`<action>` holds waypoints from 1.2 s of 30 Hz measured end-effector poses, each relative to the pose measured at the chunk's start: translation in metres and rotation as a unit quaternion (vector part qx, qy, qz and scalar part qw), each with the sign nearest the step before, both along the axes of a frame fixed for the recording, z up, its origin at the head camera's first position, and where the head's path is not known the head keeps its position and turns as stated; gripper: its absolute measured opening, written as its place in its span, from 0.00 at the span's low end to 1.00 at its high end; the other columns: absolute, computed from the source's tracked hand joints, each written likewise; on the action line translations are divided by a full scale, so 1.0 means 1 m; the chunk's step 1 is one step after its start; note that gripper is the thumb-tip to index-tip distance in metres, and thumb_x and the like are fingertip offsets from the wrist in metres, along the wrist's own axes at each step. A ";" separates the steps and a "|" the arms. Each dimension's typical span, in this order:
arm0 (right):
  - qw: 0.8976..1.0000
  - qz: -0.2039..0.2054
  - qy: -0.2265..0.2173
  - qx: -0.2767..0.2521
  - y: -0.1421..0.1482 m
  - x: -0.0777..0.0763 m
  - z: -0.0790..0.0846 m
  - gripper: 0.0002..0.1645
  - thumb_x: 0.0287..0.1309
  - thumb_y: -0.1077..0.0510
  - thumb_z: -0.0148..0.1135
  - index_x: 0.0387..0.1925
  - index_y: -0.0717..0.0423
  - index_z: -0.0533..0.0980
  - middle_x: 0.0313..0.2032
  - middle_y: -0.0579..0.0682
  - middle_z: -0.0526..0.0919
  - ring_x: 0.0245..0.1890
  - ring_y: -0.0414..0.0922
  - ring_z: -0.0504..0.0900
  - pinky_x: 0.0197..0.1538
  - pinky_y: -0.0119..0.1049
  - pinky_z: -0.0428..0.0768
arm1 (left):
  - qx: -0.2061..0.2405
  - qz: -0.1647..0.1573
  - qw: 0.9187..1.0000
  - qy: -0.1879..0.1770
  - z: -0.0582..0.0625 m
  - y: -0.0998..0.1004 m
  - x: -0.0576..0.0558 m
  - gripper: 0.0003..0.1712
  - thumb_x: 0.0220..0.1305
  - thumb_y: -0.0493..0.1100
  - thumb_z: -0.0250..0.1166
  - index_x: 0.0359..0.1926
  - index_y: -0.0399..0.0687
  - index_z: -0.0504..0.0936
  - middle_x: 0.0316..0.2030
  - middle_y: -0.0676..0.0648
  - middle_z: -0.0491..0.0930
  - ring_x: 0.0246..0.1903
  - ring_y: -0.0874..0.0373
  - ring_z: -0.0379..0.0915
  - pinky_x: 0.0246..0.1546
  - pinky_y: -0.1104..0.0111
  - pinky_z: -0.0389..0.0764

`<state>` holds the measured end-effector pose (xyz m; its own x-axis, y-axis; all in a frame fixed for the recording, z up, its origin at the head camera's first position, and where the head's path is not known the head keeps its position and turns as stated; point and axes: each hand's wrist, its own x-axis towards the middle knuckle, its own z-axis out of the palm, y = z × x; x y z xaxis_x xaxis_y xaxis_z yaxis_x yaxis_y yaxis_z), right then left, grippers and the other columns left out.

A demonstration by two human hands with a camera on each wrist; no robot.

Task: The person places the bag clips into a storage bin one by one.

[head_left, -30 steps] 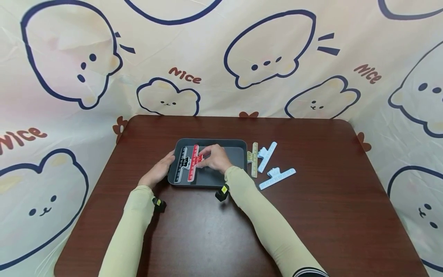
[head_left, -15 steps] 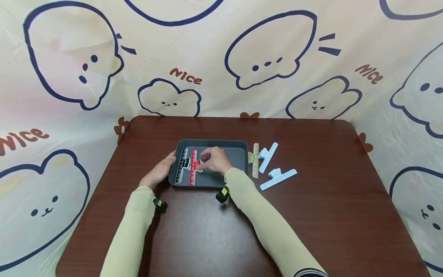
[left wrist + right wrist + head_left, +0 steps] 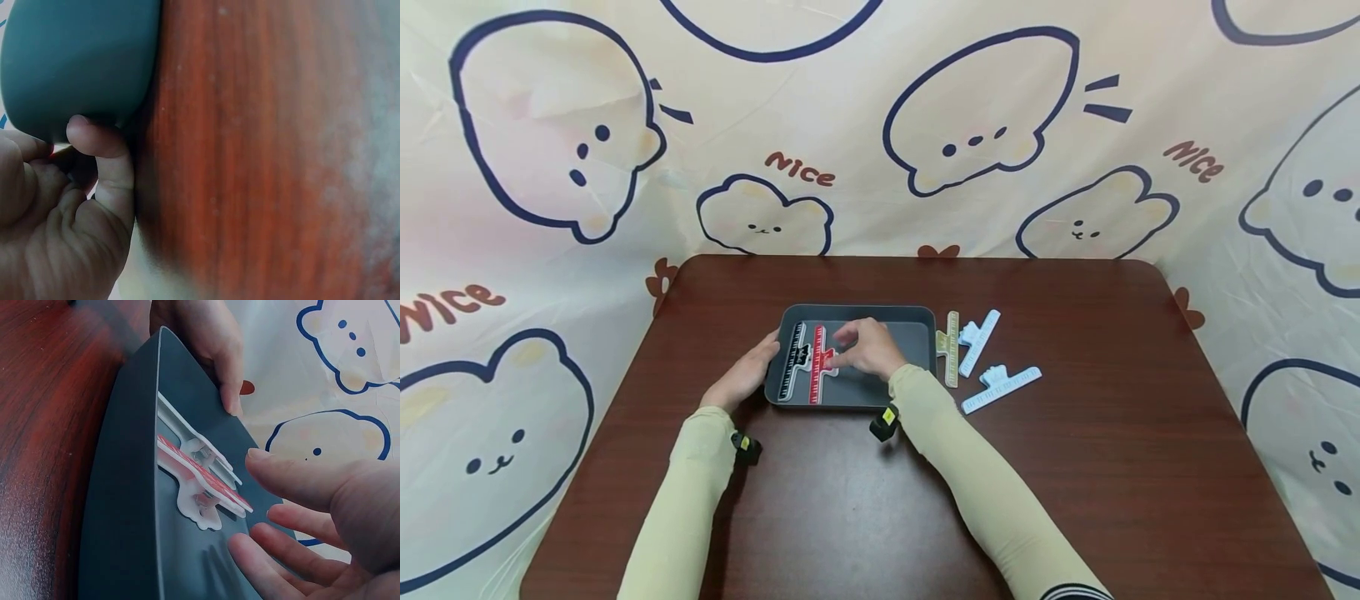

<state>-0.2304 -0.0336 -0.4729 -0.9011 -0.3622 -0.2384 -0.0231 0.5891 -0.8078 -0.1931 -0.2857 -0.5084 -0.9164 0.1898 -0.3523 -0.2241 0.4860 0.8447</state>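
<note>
In the head view, my left hand (image 3: 743, 372) holds the left side of a dark grey tray (image 3: 917, 398). One fingertip shows on the tray's outer wall (image 3: 81, 69) in the left wrist view. Inside the tray lie a black ruler clip (image 3: 793, 360) and, to its right, a red ruler clip (image 3: 817, 367), roughly parallel. Over the tray hovers my right hand (image 3: 869, 350), just right of the red clip. From the right wrist view, its thumb and fingers (image 3: 290, 472) are spread, with nothing between them and the clips apart from them.
On the brown table (image 3: 1075, 483), right of the tray, lie a yellow-green ruler clip (image 3: 952, 350) and two light blue ruler clips, one upper (image 3: 979, 343) and one lower (image 3: 1002, 390). A cartoon-printed cloth (image 3: 865, 125) hangs around the table.
One second ago my right fingers held the red clip. It now lies slightly lower in the tray, released, with the fingers apart. My left hand has stayed on the tray.
</note>
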 end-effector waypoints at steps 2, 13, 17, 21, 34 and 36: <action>1.000 0.000 -0.001 -0.001 0.001 0.000 -0.001 0.31 0.50 0.53 0.84 0.57 0.51 0.85 0.51 0.49 0.87 0.55 0.48 0.81 0.59 0.45 0.82 | -0.002 0.000 1.000 0.002 0.000 0.001 0.000 0.34 0.86 0.54 0.33 0.85 0.55 0.38 0.84 0.43 0.39 0.82 0.42 0.33 0.78 0.38 0.42; 1.000 0.008 0.012 -0.018 0.010 0.000 0.005 0.30 0.51 0.55 0.83 0.57 0.55 0.85 0.51 0.52 0.87 0.53 0.49 0.83 0.52 0.43 0.85 | -0.007 -0.001 1.000 0.005 -0.005 0.000 -0.001 0.34 0.86 0.53 0.33 0.85 0.54 0.39 0.84 0.44 0.39 0.83 0.43 0.31 0.79 0.40 0.40; 0.999 0.008 0.018 -0.027 0.021 -0.001 0.010 0.30 0.52 0.55 0.82 0.58 0.56 0.84 0.53 0.55 0.87 0.53 0.50 0.83 0.52 0.44 0.85 | -0.006 -0.003 1.000 0.004 -0.004 0.000 -0.001 0.34 0.86 0.53 0.33 0.85 0.54 0.39 0.84 0.43 0.39 0.82 0.43 0.32 0.79 0.39 0.40; 0.999 0.002 0.024 -0.029 0.037 -0.004 0.013 0.31 0.53 0.55 0.81 0.59 0.56 0.83 0.54 0.56 0.86 0.52 0.50 0.84 0.51 0.44 0.84 | -0.005 -0.001 1.000 0.003 -0.002 0.001 0.000 0.34 0.86 0.54 0.33 0.85 0.55 0.40 0.84 0.44 0.39 0.82 0.43 0.32 0.79 0.39 0.40; 0.997 -0.060 0.055 -0.011 0.108 -0.020 0.020 0.28 0.58 0.54 0.78 0.59 0.57 0.83 0.54 0.58 0.85 0.50 0.51 0.84 0.51 0.47 0.84 | 0.002 0.002 1.000 -0.020 0.039 0.016 0.013 0.34 0.86 0.47 0.33 0.84 0.46 0.39 0.83 0.39 0.38 0.82 0.39 0.30 0.79 0.38 0.38; 0.996 -0.067 0.060 -0.006 0.121 -0.022 0.021 0.27 0.59 0.54 0.77 0.59 0.57 0.82 0.54 0.58 0.85 0.51 0.52 0.83 0.52 0.48 0.84 | 0.001 0.002 1.000 -0.020 0.037 0.015 0.012 0.34 0.86 0.47 0.33 0.84 0.46 0.39 0.83 0.39 0.38 0.82 0.39 0.31 0.79 0.38 0.38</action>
